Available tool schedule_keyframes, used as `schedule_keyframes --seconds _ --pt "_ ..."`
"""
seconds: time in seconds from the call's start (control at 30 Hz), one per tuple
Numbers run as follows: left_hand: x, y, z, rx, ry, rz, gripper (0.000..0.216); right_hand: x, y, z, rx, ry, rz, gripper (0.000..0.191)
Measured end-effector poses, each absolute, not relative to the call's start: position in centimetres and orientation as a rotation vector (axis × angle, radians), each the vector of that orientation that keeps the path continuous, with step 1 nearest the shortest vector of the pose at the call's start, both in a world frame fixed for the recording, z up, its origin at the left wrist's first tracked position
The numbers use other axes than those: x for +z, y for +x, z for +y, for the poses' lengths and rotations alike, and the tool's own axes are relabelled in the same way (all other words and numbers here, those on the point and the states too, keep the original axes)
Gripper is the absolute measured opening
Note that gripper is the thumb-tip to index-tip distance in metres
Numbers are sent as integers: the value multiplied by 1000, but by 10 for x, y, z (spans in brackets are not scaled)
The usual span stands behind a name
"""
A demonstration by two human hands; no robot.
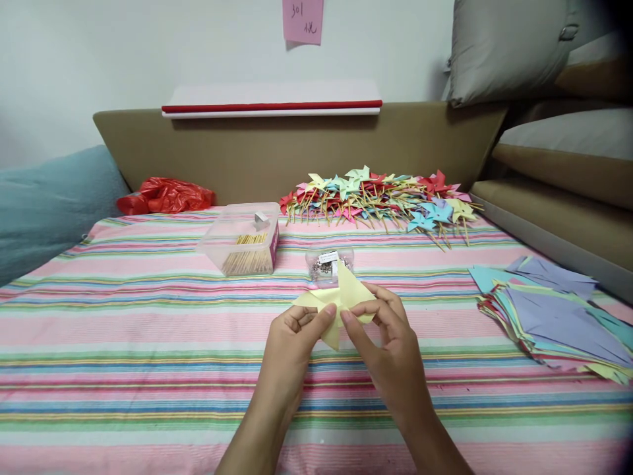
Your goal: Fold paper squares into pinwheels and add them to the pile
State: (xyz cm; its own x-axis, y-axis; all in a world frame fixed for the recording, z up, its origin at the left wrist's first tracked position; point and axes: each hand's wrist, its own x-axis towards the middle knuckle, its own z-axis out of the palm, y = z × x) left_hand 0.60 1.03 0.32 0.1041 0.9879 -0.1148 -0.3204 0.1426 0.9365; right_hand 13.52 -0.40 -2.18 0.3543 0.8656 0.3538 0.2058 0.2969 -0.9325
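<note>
Between my two hands is a pale yellow paper pinwheel, its blades folded in and no stick visible on it. My left hand pinches its left side, the thumb near the middle. Thumb and fingers of my right hand are closed on its right side, the thumb also close to the centre. Just behind the pinwheel stands a small clear round container of tiny metallic pieces with white labels. Farther left is a clear plastic box with many thin wooden sticks in it.
Finished pinwheels on sticks lie heaped at the back. Cut coloured paper sheets are stacked at right. A red plastic bag rests at back left. Cushions border the right, a blue one the left. Striped cloth covers the surface.
</note>
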Motion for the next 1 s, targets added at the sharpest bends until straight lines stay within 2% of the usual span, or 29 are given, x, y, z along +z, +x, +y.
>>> schedule_keyframes --seconds 1.0 --pt "2 10 12 1254 958 1037 23 -15 137 -8 710 -1226 -1235 16"
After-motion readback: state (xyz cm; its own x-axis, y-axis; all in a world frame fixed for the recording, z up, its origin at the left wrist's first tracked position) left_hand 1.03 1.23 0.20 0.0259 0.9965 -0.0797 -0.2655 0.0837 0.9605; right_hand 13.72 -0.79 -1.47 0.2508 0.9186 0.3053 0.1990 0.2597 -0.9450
